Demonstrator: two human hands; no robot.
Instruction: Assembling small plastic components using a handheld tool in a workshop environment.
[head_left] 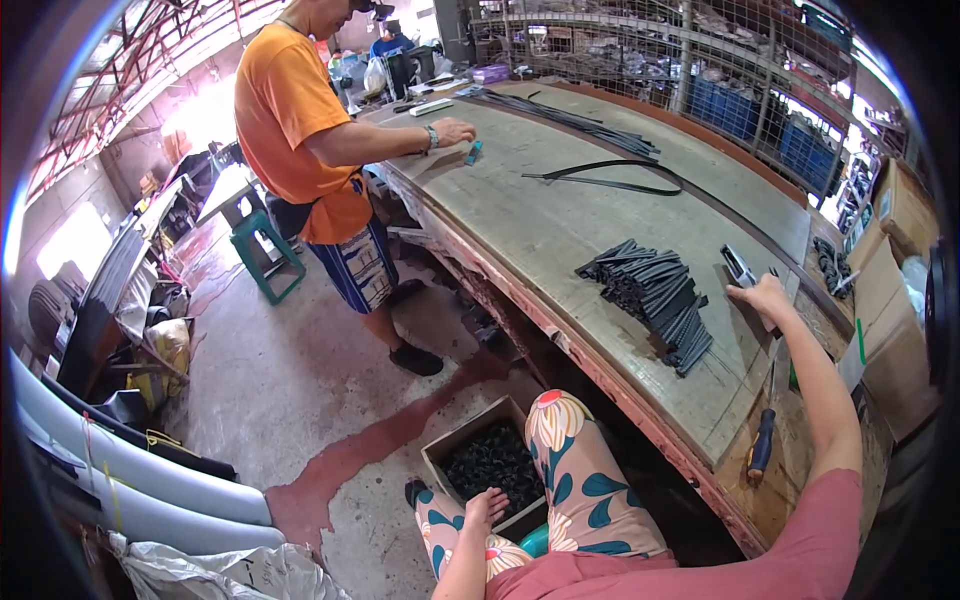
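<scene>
My right hand is closed around a silver and black hand tool that looks like a stapler, at the right side of the worktable. Part of the tool is hidden by the fingers. Left of it lies a heap of short black strips, fanned out and overlapping. My left hand rests low by my legs with its fingers stretched out and nothing in it. Just beyond that hand, a cardboard box on the floor holds many small black pieces.
Across the table's left side, a person in orange has a hand near a small teal object. A looped black strip and long strips lie farther back. A screwdriver sits near the right edge, below cardboard boxes.
</scene>
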